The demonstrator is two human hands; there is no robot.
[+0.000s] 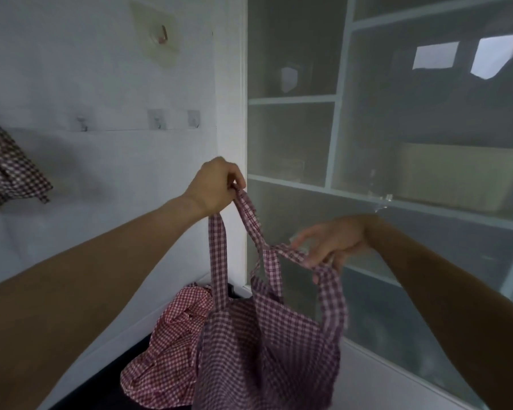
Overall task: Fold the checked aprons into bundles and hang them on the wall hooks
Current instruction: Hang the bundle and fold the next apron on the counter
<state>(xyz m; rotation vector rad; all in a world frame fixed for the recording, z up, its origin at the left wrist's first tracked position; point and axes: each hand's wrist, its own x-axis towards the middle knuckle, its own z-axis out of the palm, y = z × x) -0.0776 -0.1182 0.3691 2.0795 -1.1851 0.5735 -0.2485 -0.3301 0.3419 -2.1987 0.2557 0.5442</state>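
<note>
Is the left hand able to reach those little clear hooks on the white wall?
Probably yes: the left hand, pinching the purple checked apron's strap, is just below the small clear hooks, with only bare wall between.

A white wall (101, 69) meets a frosted glass partition (397, 128) above dark floor (113, 383).

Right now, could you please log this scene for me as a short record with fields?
left hand: raised, pinching the neck strap
right hand: lower, holding another strap loop
held apron: purple checked, hanging unfolded between the hands
second apron: red checked, crumpled on the dark surface below
third apron: checked, hanging on the wall at the left edge
small hooks: three in a row, bare
upper hook: bare
cabinet: frosted panels, right
</note>
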